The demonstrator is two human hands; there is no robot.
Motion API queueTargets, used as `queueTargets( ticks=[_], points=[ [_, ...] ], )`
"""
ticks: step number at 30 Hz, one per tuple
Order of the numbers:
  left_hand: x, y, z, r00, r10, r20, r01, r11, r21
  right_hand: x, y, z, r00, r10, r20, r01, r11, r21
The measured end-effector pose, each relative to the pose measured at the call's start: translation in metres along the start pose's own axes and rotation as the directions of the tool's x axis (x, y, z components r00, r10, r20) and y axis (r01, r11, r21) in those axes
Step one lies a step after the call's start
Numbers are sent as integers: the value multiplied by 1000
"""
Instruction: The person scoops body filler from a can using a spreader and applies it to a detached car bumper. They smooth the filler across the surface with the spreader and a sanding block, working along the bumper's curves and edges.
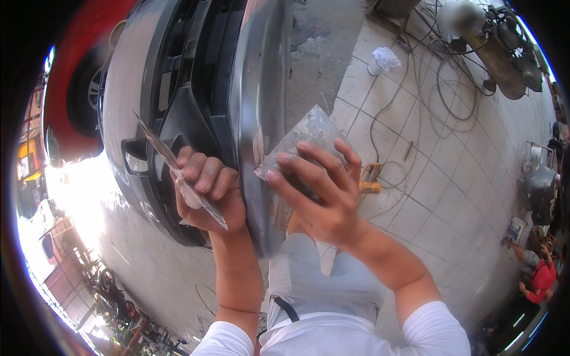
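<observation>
A grey car bumper [259,77] with black grille openings stands upright in front of me. My left hand [211,196] is closed round a thin flat putty board [157,142], seen nearly edge-on, with a pale lump of paste on it by my fingers. My right hand [326,196] grips a square, smeared grey putty spreader [314,126], fingers fanned over its face and the thumb hidden behind. The spreader's left corner is at the bumper's face, beside a pinkish patch of filler [257,144]; whether they touch I cannot tell. Pinkish paste marks my right fingertips.
A red car [68,121] is beyond the bumper at left. On the tiled floor at right lie a yellow tool [370,183], hoses [442,89] and a white bundle [385,61]. A compressor [496,59] stands far right; a person in red [540,279] is lower right.
</observation>
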State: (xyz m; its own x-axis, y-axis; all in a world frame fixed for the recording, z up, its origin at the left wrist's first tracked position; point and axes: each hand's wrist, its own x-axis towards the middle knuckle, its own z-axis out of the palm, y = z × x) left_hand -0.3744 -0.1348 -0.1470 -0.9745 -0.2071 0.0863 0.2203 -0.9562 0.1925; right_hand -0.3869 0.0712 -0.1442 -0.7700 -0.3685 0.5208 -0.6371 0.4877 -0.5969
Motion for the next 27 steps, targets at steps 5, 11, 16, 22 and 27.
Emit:
queueTargets(
  ticks=[5,11,16,22,27],
  points=[
    [-15,11,14,999,50,-4,-48,971,233,-15,13,-15,993,118,-26,-111,978,178],
    [-72,-48,60,696,692,-194,-124,381,916,-16,-16,-63,1000,2,20,-15,756,654],
    [-98,-18,61,840,519,-156,-336,725,601,-11,23,-38,996,72,59,-89,931,353],
    [-85,8,20,837,508,-203,-285,722,631,48,48,15,987,73,-146,-33,965,261],
    [-82,1,21,792,558,-248,-256,672,695,47,38,26,984,47,-173,4,960,280]
  ],
)
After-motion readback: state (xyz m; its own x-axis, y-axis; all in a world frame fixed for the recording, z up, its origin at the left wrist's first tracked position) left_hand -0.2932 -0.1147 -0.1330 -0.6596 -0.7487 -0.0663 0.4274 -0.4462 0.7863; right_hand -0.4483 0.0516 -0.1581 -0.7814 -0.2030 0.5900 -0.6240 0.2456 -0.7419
